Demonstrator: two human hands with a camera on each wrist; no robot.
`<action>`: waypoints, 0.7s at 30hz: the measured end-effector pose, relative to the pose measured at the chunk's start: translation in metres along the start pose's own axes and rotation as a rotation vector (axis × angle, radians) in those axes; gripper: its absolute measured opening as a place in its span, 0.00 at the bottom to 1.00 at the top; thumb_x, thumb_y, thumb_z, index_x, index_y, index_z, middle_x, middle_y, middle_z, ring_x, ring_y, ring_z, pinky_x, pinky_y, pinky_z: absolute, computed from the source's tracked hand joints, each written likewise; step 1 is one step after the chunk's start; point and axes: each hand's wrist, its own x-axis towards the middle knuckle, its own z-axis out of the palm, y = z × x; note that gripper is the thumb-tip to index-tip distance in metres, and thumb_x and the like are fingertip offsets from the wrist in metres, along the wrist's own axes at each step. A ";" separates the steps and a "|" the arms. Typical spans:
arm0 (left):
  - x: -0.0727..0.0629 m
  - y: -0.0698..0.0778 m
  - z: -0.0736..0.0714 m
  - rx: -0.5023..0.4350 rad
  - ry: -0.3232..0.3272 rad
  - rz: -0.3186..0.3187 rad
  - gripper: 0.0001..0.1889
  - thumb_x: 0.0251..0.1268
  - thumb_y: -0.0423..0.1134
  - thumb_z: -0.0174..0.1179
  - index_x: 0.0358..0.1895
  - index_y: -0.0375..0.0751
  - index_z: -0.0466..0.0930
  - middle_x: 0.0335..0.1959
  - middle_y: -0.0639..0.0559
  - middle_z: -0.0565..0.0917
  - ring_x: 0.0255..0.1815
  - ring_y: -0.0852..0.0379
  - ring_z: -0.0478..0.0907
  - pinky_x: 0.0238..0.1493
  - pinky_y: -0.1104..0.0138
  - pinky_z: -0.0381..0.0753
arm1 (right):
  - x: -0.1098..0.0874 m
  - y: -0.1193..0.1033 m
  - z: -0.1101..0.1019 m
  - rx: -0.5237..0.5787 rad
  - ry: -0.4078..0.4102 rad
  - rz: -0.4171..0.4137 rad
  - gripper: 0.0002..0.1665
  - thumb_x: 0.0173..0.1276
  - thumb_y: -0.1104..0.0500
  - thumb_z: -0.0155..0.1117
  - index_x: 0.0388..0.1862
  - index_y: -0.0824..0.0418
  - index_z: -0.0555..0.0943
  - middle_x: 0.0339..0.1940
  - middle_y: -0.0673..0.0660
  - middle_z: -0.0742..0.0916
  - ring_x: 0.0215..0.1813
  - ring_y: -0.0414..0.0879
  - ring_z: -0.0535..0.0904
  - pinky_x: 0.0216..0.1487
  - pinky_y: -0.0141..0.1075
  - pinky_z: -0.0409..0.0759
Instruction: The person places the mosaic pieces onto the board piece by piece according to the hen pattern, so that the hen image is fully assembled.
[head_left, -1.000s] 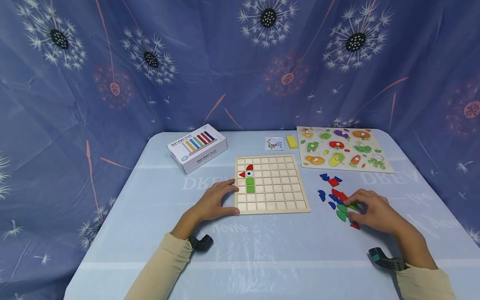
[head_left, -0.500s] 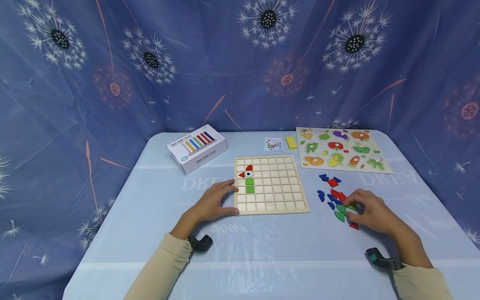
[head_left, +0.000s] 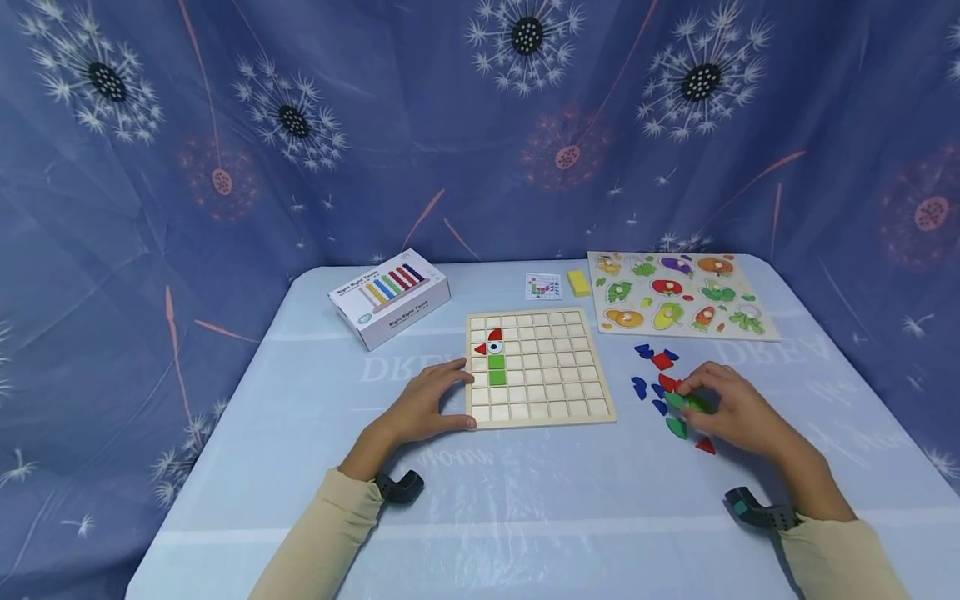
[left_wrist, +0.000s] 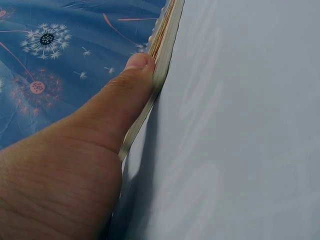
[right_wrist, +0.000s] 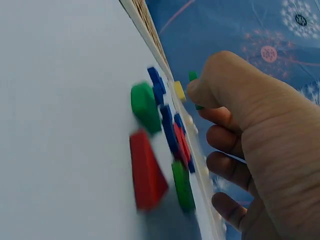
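Observation:
My left hand (head_left: 423,404) rests against the left edge of a wooden grid board (head_left: 551,410), thumb and fingertips at its rim. On the board lie two green squares (head_left: 497,370), a white tile with an eye (head_left: 495,347), a red triangle (head_left: 481,348) and a red rounded piece (head_left: 495,334). My right hand (head_left: 735,412) pinches a green leaf-shaped piece (head_left: 676,401) between thumb and index finger. In the right wrist view that green piece (right_wrist: 193,76) is raised above the table, mostly hidden by the thumb. Below it lie another green piece (head_left: 677,427) and a red triangle (head_left: 705,445).
Several blue pieces (head_left: 639,387) and a red square (head_left: 662,361) lie right of the board. Farther back are a pattern card (head_left: 543,286), a yellow block (head_left: 579,283), a vegetable puzzle board (head_left: 682,300) and a white toy box (head_left: 390,297).
My right hand has risen slightly from the pile and moved a little away from me, with the green leaf-shaped piece now pinched in its fingers. The left hand stays at the board.

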 end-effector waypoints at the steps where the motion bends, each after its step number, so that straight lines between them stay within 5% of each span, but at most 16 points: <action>1: 0.000 0.000 0.000 -0.003 0.000 -0.002 0.37 0.56 0.59 0.74 0.68 0.50 0.73 0.79 0.49 0.61 0.77 0.43 0.56 0.73 0.45 0.56 | 0.003 -0.001 0.001 0.008 -0.002 -0.011 0.20 0.49 0.69 0.82 0.37 0.53 0.84 0.40 0.46 0.81 0.45 0.39 0.74 0.49 0.15 0.69; 9: 0.000 0.000 -0.001 -0.009 -0.007 -0.009 0.38 0.56 0.60 0.73 0.68 0.50 0.73 0.79 0.49 0.60 0.78 0.43 0.55 0.74 0.45 0.55 | 0.038 -0.018 0.012 0.091 -0.013 -0.098 0.20 0.52 0.71 0.79 0.40 0.54 0.82 0.40 0.50 0.80 0.43 0.49 0.77 0.43 0.35 0.84; 16: -0.001 0.001 -0.001 -0.009 -0.002 0.004 0.37 0.57 0.59 0.73 0.67 0.49 0.73 0.79 0.47 0.61 0.77 0.43 0.56 0.74 0.45 0.55 | 0.088 -0.039 0.035 0.197 -0.005 -0.251 0.18 0.55 0.71 0.75 0.42 0.56 0.83 0.42 0.49 0.80 0.46 0.49 0.77 0.48 0.37 0.78; 21: -0.002 0.000 -0.001 -0.008 0.006 0.015 0.36 0.57 0.58 0.73 0.67 0.49 0.74 0.79 0.47 0.61 0.77 0.43 0.56 0.74 0.45 0.56 | 0.113 -0.058 0.055 0.274 -0.037 -0.301 0.16 0.57 0.70 0.74 0.42 0.56 0.83 0.43 0.48 0.80 0.47 0.52 0.77 0.48 0.48 0.77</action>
